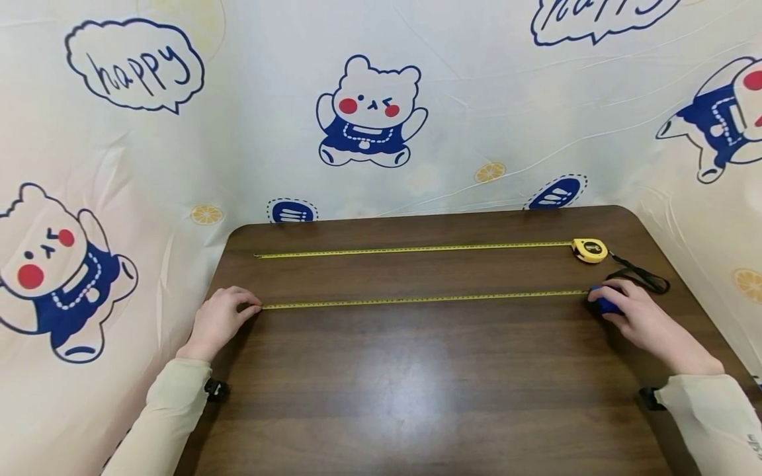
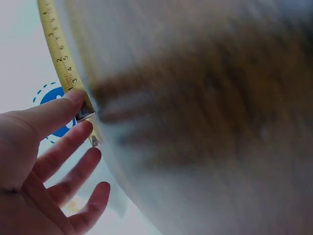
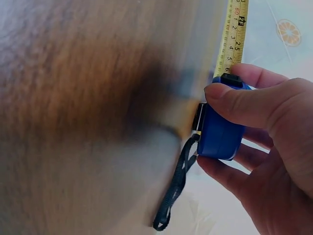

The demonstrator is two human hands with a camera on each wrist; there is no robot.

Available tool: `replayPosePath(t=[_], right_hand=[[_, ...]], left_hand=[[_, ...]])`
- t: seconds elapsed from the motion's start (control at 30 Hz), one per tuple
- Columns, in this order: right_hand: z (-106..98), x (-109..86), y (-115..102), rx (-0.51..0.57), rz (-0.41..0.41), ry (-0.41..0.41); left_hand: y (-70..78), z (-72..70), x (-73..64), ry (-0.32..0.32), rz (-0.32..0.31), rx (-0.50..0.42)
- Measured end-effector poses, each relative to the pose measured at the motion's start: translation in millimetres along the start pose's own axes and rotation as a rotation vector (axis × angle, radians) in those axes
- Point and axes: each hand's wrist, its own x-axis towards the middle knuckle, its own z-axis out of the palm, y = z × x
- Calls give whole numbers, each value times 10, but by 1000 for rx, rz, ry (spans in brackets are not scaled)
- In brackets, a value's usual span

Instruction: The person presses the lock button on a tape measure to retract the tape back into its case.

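Observation:
At the left of the table, my left hand pinches the metal-hooked end of a yellow tape blade between thumb and forefinger; its other fingers are spread. The blade runs straight across the table to a blue tape measure. Around that blue case my right hand curls, thumb by the black lock button near the blade's mouth. Behind it lies a second, yellow tape measure, its blade drawn out leftward, roughly parallel to the first.
A black wrist strap lies looped near the right edge of the brown wooden table. Printed cloth with cartoon bears hangs behind and along both sides. Both wrists carry black straps under pale sleeves.

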Motion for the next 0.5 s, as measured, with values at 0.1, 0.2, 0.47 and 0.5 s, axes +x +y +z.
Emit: replayPosePath(t=[0.1,0.2,0.47,0.5], right_hand=[[-20,8,0,5,6,-5],[-38,14,-2,12,11,-7],[-49,3,6,19,13,-2],[-47,-1,9,17,11,-1]], left_hand=[[-9,17,0,34,52,49],[-25,31,2,42,85,73],[-105,28,-17,47,114,103],[-114,25,-16,45,113,98]])
